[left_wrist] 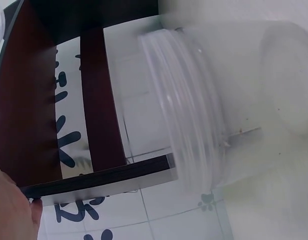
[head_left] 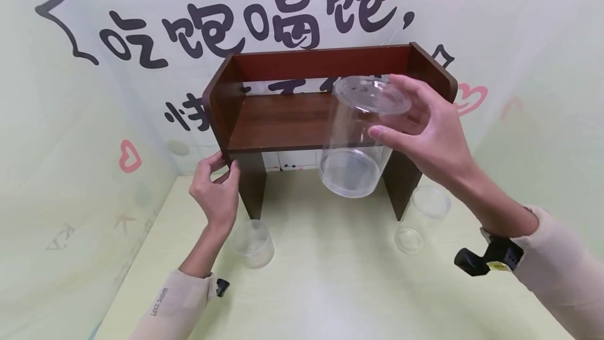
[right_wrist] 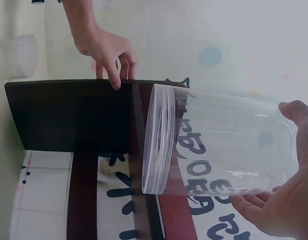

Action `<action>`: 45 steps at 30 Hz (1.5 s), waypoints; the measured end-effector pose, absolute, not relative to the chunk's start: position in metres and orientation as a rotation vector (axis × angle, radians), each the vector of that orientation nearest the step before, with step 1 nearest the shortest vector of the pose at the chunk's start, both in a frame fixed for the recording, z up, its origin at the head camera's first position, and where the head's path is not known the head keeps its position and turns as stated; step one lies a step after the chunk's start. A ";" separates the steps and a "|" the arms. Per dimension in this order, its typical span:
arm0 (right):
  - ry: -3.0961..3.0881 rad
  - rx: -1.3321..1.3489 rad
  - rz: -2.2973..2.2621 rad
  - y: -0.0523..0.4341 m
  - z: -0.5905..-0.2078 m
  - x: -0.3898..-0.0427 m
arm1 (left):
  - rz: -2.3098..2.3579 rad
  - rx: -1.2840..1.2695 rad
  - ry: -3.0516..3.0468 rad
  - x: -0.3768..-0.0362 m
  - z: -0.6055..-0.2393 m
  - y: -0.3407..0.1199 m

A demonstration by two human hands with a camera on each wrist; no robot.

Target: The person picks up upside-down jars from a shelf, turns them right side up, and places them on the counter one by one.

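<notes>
My right hand [head_left: 427, 130] curls thumb and fingers round the tall clear plastic jar [head_left: 358, 135], holding it tilted in the air before the right half of the dark brown wooden shelf [head_left: 283, 119]. My left hand [head_left: 217, 188] pinches the shelf's left front corner, at nine o'clock from the jar. On the pale green counter [head_left: 330, 287], a small clear cup [head_left: 254, 243] stands at seven o'clock, two more at five.

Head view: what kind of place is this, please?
Probably a staged tabletop booth, not a real home: printed backdrop with large characters and hearts, a small wooden shelf on a pale table, and clear plastic jars around it.
</notes>
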State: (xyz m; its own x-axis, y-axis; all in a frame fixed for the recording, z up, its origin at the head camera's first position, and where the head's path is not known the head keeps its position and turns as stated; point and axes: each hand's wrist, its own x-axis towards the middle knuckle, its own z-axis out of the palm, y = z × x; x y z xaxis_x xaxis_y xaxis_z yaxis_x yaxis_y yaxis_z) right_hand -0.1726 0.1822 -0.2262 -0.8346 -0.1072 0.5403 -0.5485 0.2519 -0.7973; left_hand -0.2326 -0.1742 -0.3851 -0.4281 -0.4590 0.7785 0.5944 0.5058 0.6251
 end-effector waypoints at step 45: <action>-1.161 0.439 2.537 0.137 -0.359 -0.161 | -2.147 -0.804 -1.658 -0.160 -0.400 -0.062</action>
